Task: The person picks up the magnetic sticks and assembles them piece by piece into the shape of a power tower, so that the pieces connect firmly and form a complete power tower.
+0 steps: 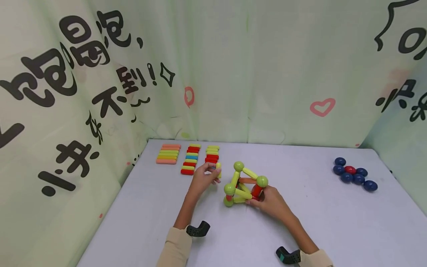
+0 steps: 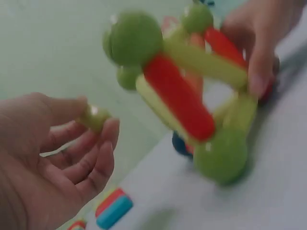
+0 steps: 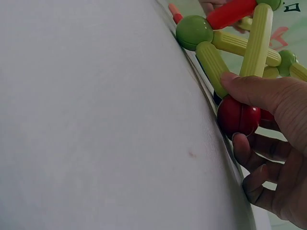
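Note:
A frame of yellow-green and red rods joined by green balls [image 1: 243, 184] stands on the pale table [image 1: 300, 222]. My right hand [image 1: 267, 202] grips its near right corner, with thumb and fingers round a red ball [image 3: 238, 116] and a yellow-green rod [image 3: 213, 67]. My left hand [image 1: 204, 178] is just left of the frame and pinches a short yellow-green rod [image 2: 94, 117] between thumb and fingers. In the left wrist view the frame [image 2: 187, 96] is blurred and close, with the right hand's fingers [image 2: 259, 72] on it.
Three rows of coloured rods [image 1: 188, 155] lie at the back left of the table. A cluster of dark blue balls with one red ball [image 1: 353, 175] lies at the back right. Green printed cloth [image 1: 233, 74] walls the table on three sides.

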Demonstrator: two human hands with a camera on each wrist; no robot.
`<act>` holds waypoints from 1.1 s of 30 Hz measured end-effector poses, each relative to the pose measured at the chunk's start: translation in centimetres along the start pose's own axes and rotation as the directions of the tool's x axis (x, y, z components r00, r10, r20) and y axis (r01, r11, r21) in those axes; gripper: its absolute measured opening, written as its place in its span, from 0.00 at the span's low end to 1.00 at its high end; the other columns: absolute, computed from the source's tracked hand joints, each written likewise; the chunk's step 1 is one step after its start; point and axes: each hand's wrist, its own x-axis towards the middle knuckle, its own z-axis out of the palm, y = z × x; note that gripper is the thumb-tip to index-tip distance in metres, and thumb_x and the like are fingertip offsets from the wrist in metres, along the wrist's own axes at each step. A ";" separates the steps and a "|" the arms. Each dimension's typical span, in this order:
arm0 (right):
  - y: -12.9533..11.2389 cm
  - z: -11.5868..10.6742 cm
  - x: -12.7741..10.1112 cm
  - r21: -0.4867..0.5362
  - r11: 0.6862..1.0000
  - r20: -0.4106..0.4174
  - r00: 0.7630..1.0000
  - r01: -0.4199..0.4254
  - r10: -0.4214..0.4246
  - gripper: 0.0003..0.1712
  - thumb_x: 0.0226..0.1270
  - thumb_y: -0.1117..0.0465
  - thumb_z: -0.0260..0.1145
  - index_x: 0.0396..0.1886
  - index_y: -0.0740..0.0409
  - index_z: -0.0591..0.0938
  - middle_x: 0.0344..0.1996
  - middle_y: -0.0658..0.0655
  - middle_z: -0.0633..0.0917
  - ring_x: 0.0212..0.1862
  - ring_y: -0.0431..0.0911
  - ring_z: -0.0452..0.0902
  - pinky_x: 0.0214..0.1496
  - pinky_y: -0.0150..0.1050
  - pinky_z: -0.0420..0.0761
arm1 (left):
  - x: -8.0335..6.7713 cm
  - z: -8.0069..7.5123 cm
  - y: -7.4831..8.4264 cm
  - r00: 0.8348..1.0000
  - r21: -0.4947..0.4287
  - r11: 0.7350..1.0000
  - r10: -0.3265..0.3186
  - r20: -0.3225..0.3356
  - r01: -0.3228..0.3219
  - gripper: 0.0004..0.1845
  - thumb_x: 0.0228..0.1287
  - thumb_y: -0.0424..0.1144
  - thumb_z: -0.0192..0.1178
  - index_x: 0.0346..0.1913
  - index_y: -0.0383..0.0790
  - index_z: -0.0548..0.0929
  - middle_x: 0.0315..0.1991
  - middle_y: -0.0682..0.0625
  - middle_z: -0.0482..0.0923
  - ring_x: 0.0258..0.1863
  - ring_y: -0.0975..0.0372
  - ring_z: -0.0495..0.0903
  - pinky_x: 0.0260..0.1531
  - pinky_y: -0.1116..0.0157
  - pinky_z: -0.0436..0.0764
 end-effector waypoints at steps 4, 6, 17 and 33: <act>-0.1 0.0 0.1 0.002 1.000 -0.015 1.000 -0.013 0.013 0.26 0.49 0.53 0.80 0.41 0.61 0.79 0.22 0.49 0.78 0.26 0.40 0.68 0.26 0.31 0.70 | -0.4 0.5 1.3 0.996 -0.268 0.962 -0.030 0.086 0.052 0.20 0.67 0.46 0.62 0.53 0.36 0.78 0.42 0.46 0.83 0.37 0.61 0.86 0.41 0.67 0.83; -0.2 0.1 0.0 0.005 1.000 -0.015 1.000 -0.015 0.015 0.26 0.49 0.53 0.80 0.42 0.62 0.79 0.22 0.50 0.78 0.26 0.41 0.68 0.26 0.31 0.70 | -0.5 0.7 1.7 0.992 -0.313 0.946 -0.048 0.119 0.083 0.20 0.67 0.46 0.62 0.54 0.35 0.78 0.42 0.48 0.84 0.39 0.63 0.84 0.44 0.67 0.82; 0.1 0.3 0.1 0.038 0.999 -0.006 1.000 0.013 -0.012 0.26 0.49 0.54 0.80 0.42 0.62 0.78 0.23 0.49 0.78 0.25 0.39 0.69 0.25 0.30 0.71 | -0.7 1.2 1.4 0.976 -0.247 0.963 -0.052 0.211 0.105 0.20 0.69 0.46 0.60 0.53 0.33 0.79 0.44 0.46 0.85 0.36 0.64 0.82 0.41 0.68 0.81; -0.2 0.0 0.0 -0.033 0.996 -0.014 0.997 0.082 -0.082 0.23 0.49 0.54 0.79 0.37 0.59 0.77 0.25 0.49 0.79 0.28 0.39 0.69 0.29 0.31 0.73 | -1.0 3.7 1.7 0.977 -0.243 0.947 -0.189 0.101 0.209 0.18 0.65 0.51 0.64 0.49 0.42 0.77 0.40 0.48 0.86 0.38 0.63 0.82 0.45 0.68 0.81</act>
